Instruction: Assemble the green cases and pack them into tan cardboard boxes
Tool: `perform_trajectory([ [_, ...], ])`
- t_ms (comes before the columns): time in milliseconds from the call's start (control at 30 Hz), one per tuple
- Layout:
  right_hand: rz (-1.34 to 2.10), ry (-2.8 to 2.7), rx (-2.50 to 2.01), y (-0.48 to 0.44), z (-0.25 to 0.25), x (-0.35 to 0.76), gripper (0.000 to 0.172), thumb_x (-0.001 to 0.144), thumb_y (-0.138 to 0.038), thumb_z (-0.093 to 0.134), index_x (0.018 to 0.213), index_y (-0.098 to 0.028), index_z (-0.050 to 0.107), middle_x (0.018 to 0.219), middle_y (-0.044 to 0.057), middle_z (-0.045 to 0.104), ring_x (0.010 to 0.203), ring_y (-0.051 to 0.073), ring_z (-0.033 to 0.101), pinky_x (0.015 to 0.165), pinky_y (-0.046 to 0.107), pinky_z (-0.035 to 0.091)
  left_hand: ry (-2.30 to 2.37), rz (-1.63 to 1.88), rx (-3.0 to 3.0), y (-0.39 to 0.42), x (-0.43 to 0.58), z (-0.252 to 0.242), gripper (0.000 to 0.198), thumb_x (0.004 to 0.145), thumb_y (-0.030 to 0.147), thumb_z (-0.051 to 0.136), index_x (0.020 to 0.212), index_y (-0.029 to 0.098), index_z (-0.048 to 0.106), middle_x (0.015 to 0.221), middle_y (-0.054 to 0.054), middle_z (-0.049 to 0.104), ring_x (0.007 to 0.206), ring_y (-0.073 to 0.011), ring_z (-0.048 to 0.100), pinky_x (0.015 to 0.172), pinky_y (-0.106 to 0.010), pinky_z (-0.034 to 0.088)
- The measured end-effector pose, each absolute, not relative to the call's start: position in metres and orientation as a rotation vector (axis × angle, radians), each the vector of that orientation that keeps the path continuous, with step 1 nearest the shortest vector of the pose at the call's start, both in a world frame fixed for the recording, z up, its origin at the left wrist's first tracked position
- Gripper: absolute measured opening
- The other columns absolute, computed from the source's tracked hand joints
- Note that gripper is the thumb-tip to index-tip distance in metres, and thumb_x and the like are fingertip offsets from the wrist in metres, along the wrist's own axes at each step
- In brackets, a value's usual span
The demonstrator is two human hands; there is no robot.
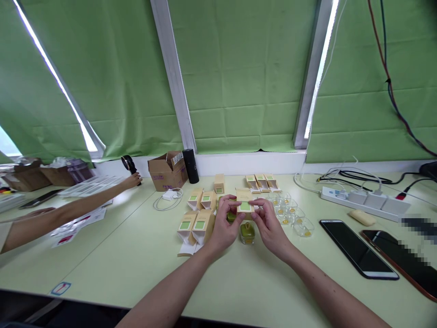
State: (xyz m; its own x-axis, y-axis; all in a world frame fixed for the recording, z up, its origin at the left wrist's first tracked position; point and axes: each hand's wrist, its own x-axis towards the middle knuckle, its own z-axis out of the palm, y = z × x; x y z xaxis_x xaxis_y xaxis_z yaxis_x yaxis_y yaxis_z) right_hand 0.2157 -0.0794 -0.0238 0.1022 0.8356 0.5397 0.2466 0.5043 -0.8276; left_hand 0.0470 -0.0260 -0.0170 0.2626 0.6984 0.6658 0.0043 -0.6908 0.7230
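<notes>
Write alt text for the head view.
Left hand and right hand hold a small tan box above a pale table. A green-topped container stands nearby, with more boxes to the left and clear containers to the right.

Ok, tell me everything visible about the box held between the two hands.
The tan box looks like thin cardboard, with a pale-edged green panel on the face toward the camera and print too small to read. The left hand and right hand grip its sides. It appears in the picture just above a green-topped jar.
</notes>
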Motion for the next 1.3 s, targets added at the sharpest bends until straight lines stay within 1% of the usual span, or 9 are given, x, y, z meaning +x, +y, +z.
perform_trajectory([
  [167, 0.606, -1.426, -1.0, -0.078, -0.024, 0.217, 0.03, 0.107, -0.051, 0.05, 0.129, -0.032, 0.055, 0.131, 0.007, 0.049, 0.094, 0.02, 0.062, 0.091, 0.043, 0.058, 0.618, 1.46, 1.941, -0.028, 0.044, -0.014, 0.026, 0.101, 0.043, 0.067, 0.119, 0.024, 0.066, 0.136, -0.012, 0.051, 0.096, -0.0178, 0.06, 0.086, -0.035, 0.051],
  [433, 0.742, -1.346, -0.993, -0.081, -0.015, 0.221, 0.04, 0.104, -0.058, 0.055, 0.135, -0.033, 0.058, 0.121, 0.006, 0.066, 0.1, 0.024, 0.065, 0.098, 0.046, 0.056, 0.632, 1.372, 1.931, -0.035, 0.041, -0.005, 0.035, 0.109, 0.048, 0.05, 0.132, 0.027, 0.066, 0.145, -0.012, 0.049, 0.129, -0.0256, 0.058, 0.103, -0.04, 0.055],
  [600, 0.723, -1.344, -0.917, -0.084, -0.01, 0.219, 0.038, 0.102, -0.056, 0.059, 0.133, -0.034, 0.062, 0.135, 0.007, 0.066, 0.121, 0.027, 0.065, 0.106, 0.045, 0.054, 0.699, 1.406, 2.069, -0.035, 0.04, -0.005, 0.037, 0.108, 0.044, 0.053, 0.139, 0.028, 0.064, 0.148, -0.013, 0.05, 0.146, -0.0297, 0.047, 0.116, -0.046, 0.05],
  [667, 0.708, -1.361, -0.93, -0.084, -0.011, 0.219, 0.038, 0.103, -0.055, 0.059, 0.135, -0.037, 0.063, 0.147, 0.006, 0.06, 0.136, 0.029, 0.058, 0.115, 0.049, 0.049, 0.716, 1.416, 2.139, -0.035, 0.039, -0.006, 0.039, 0.108, 0.041, 0.054, 0.144, 0.03, 0.062, 0.151, -0.012, 0.047, 0.148, -0.0297, 0.045, 0.122, -0.049, 0.045],
  [800, 0.618, -1.433, -0.999, -0.087, -0.016, 0.219, 0.038, 0.104, -0.054, 0.056, 0.14, -0.042, 0.061, 0.163, 0.001, 0.048, 0.164, 0.029, 0.023, 0.13, 0.057, 0.029, 0.758, 1.454, 2.232, -0.034, 0.039, -0.009, 0.045, 0.107, 0.038, 0.056, 0.151, 0.03, 0.058, 0.154, -0.013, 0.046, 0.149, -0.0304, 0.044, 0.123, -0.05, 0.043],
  [867, 0.56, -1.489, -1.005, -0.089, -0.018, 0.219, 0.042, 0.106, -0.053, 0.055, 0.146, -0.043, 0.056, 0.169, 0.001, 0.04, 0.166, 0.028, 0.016, 0.131, 0.057, 0.028, 0.768, 1.479, 2.235, -0.034, 0.039, -0.009, 0.046, 0.107, 0.038, 0.056, 0.152, 0.028, 0.057, 0.153, -0.014, 0.048, 0.148, -0.0305, 0.045, 0.122, -0.051, 0.043],
  [1000, 0.436, -1.594, -0.967, -0.094, -0.017, 0.217, 0.051, 0.108, -0.049, 0.052, 0.157, -0.044, 0.04, 0.176, 0.002, 0.027, 0.165, 0.028, 0.022, 0.13, 0.057, 0.031, 0.794, 1.491, 2.178, -0.031, 0.039, -0.008, 0.045, 0.107, 0.04, 0.055, 0.15, 0.025, 0.057, 0.15, -0.014, 0.055, 0.147, -0.0298, 0.047, 0.123, -0.05, 0.041],
  [1167, 0.315, -1.756, -0.922, -0.1, -0.015, 0.214, 0.054, 0.11, -0.041, 0.046, 0.16, -0.04, 0.029, 0.173, 0.005, 0.033, 0.163, 0.028, 0.027, 0.129, 0.055, 0.034, 0.825, 1.534, 1.893, -0.026, 0.041, -0.015, 0.057, 0.103, 0.051, 0.061, 0.151, 0.023, 0.049, 0.148, -0.016, 0.058, 0.136, -0.0295, 0.056, 0.113, -0.045, 0.048],
  [1300, 0.228, -1.893, -0.933, -0.104, -0.018, 0.212, 0.05, 0.109, -0.035, 0.044, 0.158, -0.037, 0.033, 0.169, 0.007, 0.037, 0.16, 0.03, 0.031, 0.126, 0.054, 0.039, 0.781, 1.53, 1.77, -0.022, 0.043, -0.02, 0.07, 0.096, 0.054, 0.071, 0.152, 0.024, 0.04, 0.139, -0.014, 0.063, 0.123, -0.0264, 0.062, 0.101, -0.038, 0.05],
])
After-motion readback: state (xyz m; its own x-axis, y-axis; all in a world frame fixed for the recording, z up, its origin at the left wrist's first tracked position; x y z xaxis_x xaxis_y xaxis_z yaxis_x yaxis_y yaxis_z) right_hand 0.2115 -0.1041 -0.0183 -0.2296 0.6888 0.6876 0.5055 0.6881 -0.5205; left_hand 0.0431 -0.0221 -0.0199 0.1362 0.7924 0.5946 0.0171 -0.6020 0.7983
